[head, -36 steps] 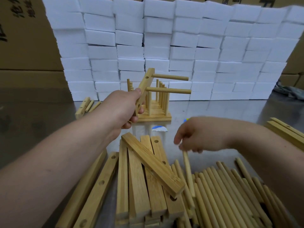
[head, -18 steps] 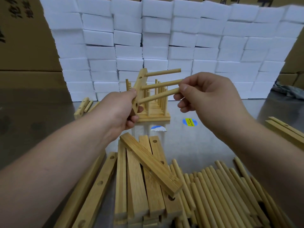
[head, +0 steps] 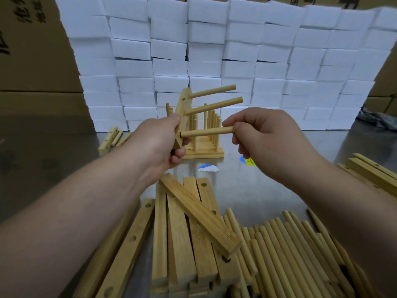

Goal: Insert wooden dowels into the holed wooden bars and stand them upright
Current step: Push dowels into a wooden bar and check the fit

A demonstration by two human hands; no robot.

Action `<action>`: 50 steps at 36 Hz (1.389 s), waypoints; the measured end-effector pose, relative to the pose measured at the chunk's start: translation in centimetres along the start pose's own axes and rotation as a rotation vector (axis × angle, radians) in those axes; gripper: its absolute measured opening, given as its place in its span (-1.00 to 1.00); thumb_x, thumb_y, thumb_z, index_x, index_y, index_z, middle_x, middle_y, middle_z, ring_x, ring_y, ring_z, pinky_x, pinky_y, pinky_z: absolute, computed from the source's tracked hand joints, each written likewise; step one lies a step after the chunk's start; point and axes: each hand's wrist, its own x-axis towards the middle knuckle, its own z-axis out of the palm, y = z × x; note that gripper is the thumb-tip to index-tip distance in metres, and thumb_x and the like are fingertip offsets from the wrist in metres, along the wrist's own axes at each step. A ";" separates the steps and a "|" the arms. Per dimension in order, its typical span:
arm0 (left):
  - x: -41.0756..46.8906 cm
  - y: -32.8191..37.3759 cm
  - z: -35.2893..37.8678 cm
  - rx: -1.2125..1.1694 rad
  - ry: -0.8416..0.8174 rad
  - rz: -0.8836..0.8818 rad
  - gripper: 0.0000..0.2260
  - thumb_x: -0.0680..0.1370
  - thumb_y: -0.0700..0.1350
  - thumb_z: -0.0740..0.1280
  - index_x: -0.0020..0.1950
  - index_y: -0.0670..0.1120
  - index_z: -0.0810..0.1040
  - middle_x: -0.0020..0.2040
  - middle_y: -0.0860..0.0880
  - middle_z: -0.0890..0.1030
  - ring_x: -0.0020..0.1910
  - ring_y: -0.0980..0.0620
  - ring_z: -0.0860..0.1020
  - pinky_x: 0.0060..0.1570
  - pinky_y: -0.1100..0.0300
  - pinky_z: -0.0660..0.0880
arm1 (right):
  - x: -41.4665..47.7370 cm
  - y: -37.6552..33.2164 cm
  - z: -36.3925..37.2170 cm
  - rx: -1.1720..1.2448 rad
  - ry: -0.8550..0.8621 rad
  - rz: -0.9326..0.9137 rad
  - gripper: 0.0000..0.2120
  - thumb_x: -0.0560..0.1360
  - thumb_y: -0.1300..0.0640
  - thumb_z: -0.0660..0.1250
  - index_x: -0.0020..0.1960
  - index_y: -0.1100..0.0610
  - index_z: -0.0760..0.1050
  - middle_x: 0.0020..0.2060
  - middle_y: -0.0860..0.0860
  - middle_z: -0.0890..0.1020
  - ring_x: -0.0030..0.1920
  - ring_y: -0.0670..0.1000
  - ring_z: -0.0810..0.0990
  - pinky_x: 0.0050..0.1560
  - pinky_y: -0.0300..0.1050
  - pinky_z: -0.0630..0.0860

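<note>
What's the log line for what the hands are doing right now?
left hand: grips holed bar | right hand: pinches third dowel, tip at bar's hole | upper two dowels: seated | bar stood upright: not yet

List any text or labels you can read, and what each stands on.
None can be quoted.
Left cardboard box: dark printed characters, too blurred to read.
Top cardboard box: print cut off by the frame.
Yellow and blue sticker on the table: print too small.
</note>
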 end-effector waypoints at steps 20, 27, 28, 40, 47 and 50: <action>-1.0 0.2 0.7 -0.041 -0.037 0.038 -0.72 0.63 -0.03 0.08 -0.17 -0.14 0.43 -0.43 -0.06 0.41 -0.60 0.09 0.27 -0.59 0.35 0.19 | -0.6 -0.2 0.1 -0.203 -0.028 -0.230 -0.82 0.51 0.08 0.28 -0.23 -0.16 0.44 -0.45 -0.31 0.47 -0.41 -0.24 0.44 -0.40 -0.42 0.31; -1.0 0.2 0.6 -0.053 -0.046 0.032 -0.74 0.63 -0.02 0.09 -0.11 -0.15 0.44 -0.45 -0.06 0.43 -0.60 0.09 0.28 -0.59 0.35 0.21 | -0.7 -0.2 0.3 -0.292 -0.005 -0.308 -0.90 0.52 0.11 0.28 -0.07 0.02 0.58 -0.47 -0.23 0.43 -0.32 -0.31 0.42 -0.33 -0.46 0.28; -1.0 0.2 0.6 -0.050 -0.047 0.033 -0.73 0.63 -0.02 0.09 -0.11 -0.15 0.44 -0.44 -0.06 0.43 -0.60 0.09 0.28 -0.59 0.35 0.21 | -0.7 -0.2 0.3 -0.302 0.003 -0.317 -0.90 0.52 0.12 0.28 -0.06 0.03 0.58 -0.47 -0.22 0.41 -0.32 -0.31 0.42 -0.33 -0.46 0.28; -1.2 0.3 0.5 -0.026 -0.077 0.083 -0.72 0.63 -0.03 0.10 -0.18 -0.15 0.43 -0.47 -0.03 0.38 -0.59 0.09 0.26 -0.58 0.32 0.20 | -0.5 -0.2 -0.5 -0.493 -0.125 -0.324 -0.77 0.52 0.06 0.19 -0.08 0.13 0.59 -0.40 0.01 0.52 -0.27 -0.04 0.44 -0.25 -0.02 0.45; -1.5 0.3 0.8 0.057 -0.068 0.174 -0.72 0.61 -0.02 0.12 -0.17 -0.14 0.47 -0.46 -0.04 0.35 -0.59 0.07 0.25 -0.51 0.26 0.18 | -0.9 -0.4 0.0 -0.661 -0.169 -0.392 -0.70 0.55 -0.04 0.13 0.06 0.05 0.58 -0.38 0.00 0.53 -0.33 0.06 0.46 -0.36 -0.08 0.38; -1.4 0.1 0.9 0.139 -0.049 0.177 -0.75 0.60 -0.03 0.12 -0.15 -0.13 0.46 -0.59 0.05 0.34 -0.59 0.07 0.24 -0.52 0.28 0.19 | -0.9 -0.6 -0.2 -0.693 -0.154 -0.421 -0.66 0.50 -0.03 0.11 0.04 0.06 0.61 -0.38 0.01 0.55 -0.33 0.08 0.50 -0.38 -0.11 0.38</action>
